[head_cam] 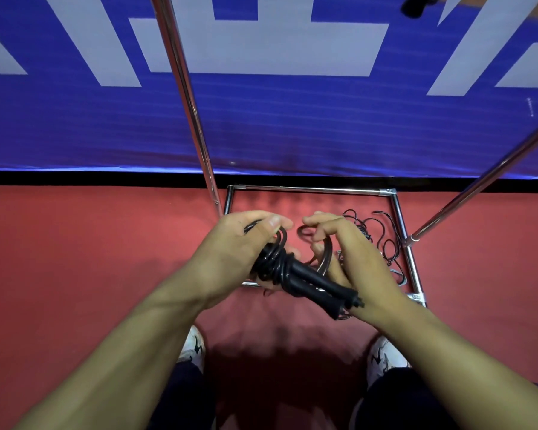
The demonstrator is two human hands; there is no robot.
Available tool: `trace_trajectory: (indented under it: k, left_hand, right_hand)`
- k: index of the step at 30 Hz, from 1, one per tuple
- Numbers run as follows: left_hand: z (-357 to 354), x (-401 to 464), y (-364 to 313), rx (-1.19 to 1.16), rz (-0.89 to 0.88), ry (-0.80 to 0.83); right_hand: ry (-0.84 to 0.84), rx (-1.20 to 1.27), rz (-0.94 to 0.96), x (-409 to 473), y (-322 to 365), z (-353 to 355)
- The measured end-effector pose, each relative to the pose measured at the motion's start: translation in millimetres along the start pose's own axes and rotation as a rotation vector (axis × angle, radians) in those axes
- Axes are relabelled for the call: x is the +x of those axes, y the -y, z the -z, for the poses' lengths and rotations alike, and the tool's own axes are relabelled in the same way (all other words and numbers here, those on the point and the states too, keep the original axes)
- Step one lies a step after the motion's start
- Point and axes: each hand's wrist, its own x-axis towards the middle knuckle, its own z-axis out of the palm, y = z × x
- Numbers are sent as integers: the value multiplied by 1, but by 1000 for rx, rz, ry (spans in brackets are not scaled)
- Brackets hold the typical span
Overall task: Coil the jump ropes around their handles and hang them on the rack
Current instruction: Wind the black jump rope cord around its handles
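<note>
A black jump rope (280, 265) is wound in several turns round its two black handles (320, 288), which point down and to the right. My left hand (236, 252) grips the wound end, thumb on top of the coils. My right hand (351, 246) pinches a loose loop of the same rope (323, 259) just right of the handles. More loose black rope (385, 240) lies on the floor inside the chrome rack's base (311, 189), behind my right hand.
The rack's chrome upright (184, 94) rises at centre left and a slanted chrome bar (485, 178) crosses at the right. A blue and white banner (292, 125) stands behind. The floor (90, 243) is red. My shoes (194, 349) are at the bottom.
</note>
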Motion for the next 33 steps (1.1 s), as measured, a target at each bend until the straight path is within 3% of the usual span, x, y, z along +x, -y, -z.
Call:
trace_trajectory:
  k: [3, 6, 11, 14, 17, 20, 24, 27, 29, 33]
  left_hand:
    - [-1, -3, -1, 1, 26, 44]
    - [1, 1, 4, 97, -44, -30]
    - [11, 17, 23, 324, -178, -270]
    - [10, 23, 27, 269, -225, -454]
    - [4, 26, 24, 149, -265, -569]
    - [0, 28, 21, 39, -272, -650]
    - [-7, 26, 15, -44, -245, -606]
    - [-8, 24, 12, -79, -235, -582]
    - [-8, 22, 12, -102, -218, -573]
    - [-9, 21, 10, -212, -175, -593]
  right_hand:
    - [-12, 120, -71, 1, 1, -2]
    - [-31, 130, -108, 4, -2, 0]
    - [-185, -174, 72, 10, -5, 13]
    - [-182, -349, 237, 5, 3, 3]
    - [-79, -327, 203, -9, 15, -18]
    - [-61, -76, 19, -22, 26, -32]
    - [-53, 727, -386, -22, 37, -43]
    - [-2, 1009, -669, -17, 35, -49]
    - [135, 848, -673, -16, 32, -49]
    - [173, 141, -218, -25, 20, -43]
